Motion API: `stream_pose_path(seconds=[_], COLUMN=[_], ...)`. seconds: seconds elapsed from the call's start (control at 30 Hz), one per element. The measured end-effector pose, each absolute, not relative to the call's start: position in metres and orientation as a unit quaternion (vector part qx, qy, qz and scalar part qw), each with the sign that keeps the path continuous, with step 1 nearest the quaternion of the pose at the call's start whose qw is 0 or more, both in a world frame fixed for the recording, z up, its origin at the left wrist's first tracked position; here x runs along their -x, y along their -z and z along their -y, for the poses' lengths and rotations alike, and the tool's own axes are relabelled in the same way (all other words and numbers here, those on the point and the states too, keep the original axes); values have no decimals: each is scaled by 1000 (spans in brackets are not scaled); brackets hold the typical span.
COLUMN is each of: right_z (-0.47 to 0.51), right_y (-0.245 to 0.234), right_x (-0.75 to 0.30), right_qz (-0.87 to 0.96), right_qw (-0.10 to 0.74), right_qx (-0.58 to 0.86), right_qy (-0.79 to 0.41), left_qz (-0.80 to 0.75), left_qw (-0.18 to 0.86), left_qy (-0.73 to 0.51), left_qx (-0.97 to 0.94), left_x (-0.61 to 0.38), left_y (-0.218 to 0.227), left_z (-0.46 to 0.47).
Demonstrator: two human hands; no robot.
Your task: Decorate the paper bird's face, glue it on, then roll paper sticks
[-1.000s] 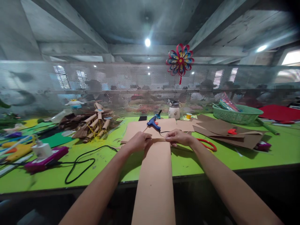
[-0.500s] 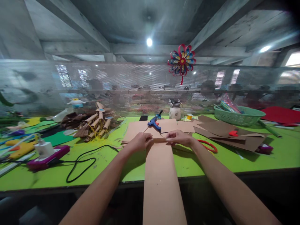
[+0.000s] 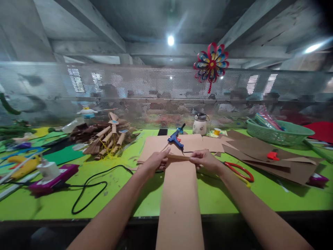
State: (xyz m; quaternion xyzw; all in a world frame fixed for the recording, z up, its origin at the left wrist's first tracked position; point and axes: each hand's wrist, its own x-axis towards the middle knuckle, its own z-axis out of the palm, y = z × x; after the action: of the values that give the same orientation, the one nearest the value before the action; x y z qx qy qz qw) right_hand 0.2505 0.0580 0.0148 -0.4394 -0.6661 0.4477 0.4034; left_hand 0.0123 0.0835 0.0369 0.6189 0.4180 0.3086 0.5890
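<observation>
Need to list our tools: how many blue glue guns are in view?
1: the blue glue gun lies on the brown sheets, just beyond the left hand and right hand. Others may be hidden.

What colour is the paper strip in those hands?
The paper strip is light brown, clearest in the head view.

Along the back of the lime-green tabletop [image 3: 119, 199] stands a perforated metal screen [image 3: 145, 83], with a looped paper flower [image 3: 212, 64] in red, blue and yellow hanging before it, a red tassel below. Near the screen's foot sits a pale drink bottle [image 3: 199, 126] with a dark lid. Right of that, a green plastic basket [image 3: 293, 138] holds a clear bag [image 3: 266, 119] of colourful pieces — beyond it lies a red sheet [image 3: 321, 132]. At left, a white plug adapter [image 3: 48, 170] stands in a purple power strip [image 3: 66, 173], near a green sheet [image 3: 63, 155].
</observation>
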Motion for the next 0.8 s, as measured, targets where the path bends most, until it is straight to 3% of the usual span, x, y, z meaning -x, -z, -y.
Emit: stream_pose_path(seconds=[0.13,0.43,0.6,0.8], right_z=[-61,-58,-55,-53], right_y=[-14,-19,-25,-28], right_x=[-250,-243,-243,-239], right_qz=[652,635,612,564], right_qw=[408,425,446,518], right_qx=[463,457,458,411], right_qy=[-440,-455,-466,-494], left_qz=[-421,-477,-468,-419], left_qw=[565,320,362,530], left_qy=[-340,-427,-430,-388], left_qx=[-623,-698,-682,-627], left_x=[-16,-23,-24,-26], left_y=[-35,-27,-28,-26], left_z=[-86,-88,-86,-87])
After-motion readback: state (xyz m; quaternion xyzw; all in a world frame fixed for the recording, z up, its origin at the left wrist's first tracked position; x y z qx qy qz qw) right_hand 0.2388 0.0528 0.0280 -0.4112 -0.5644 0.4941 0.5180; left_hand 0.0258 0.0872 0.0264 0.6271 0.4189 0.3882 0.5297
